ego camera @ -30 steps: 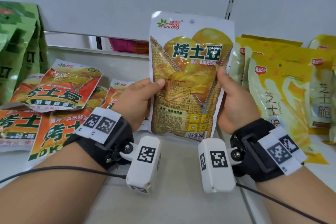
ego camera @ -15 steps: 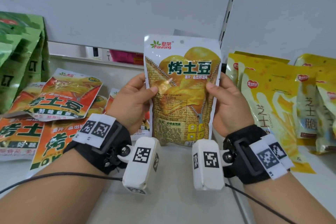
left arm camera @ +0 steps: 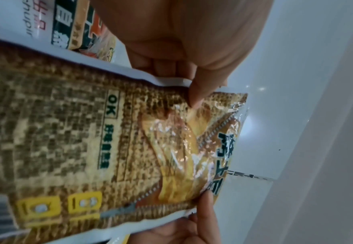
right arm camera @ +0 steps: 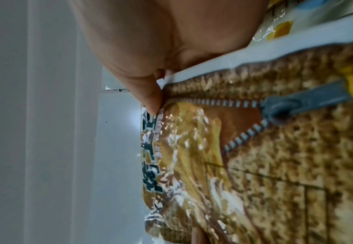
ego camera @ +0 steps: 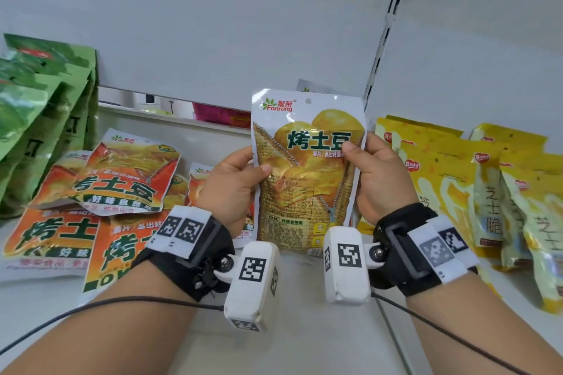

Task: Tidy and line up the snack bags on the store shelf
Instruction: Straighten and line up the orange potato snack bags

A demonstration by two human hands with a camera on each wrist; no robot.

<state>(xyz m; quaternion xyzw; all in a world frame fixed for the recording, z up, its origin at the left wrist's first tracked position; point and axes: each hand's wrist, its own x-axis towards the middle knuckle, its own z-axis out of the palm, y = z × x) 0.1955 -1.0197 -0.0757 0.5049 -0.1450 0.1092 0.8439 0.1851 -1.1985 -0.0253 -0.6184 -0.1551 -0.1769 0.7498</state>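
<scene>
A yellow-brown potato chip bag (ego camera: 307,173) with a printed zipper stands upright in the middle of the white shelf (ego camera: 304,329). My left hand (ego camera: 234,183) pinches its left edge, thumb on the front. My right hand (ego camera: 374,173) pinches its right edge the same way. The left wrist view shows the bag (left arm camera: 108,140) close up under my left thumb (left arm camera: 198,92). The right wrist view shows the bag (right arm camera: 255,156) under my right thumb (right arm camera: 150,99). Another bag's top corner (ego camera: 310,87) peeks out behind the held one.
Several orange potato chip bags (ego camera: 100,201) lie flat and jumbled on the left. Green bags (ego camera: 39,119) stand at the far left. Yellow cheese snack bags (ego camera: 475,192) stand in rows on the right. A slotted upright (ego camera: 387,27) runs up the back wall.
Both hands have carried the yellow-brown bag down and away toward the back of the shelf; it now sits lower, close to the back wall.
</scene>
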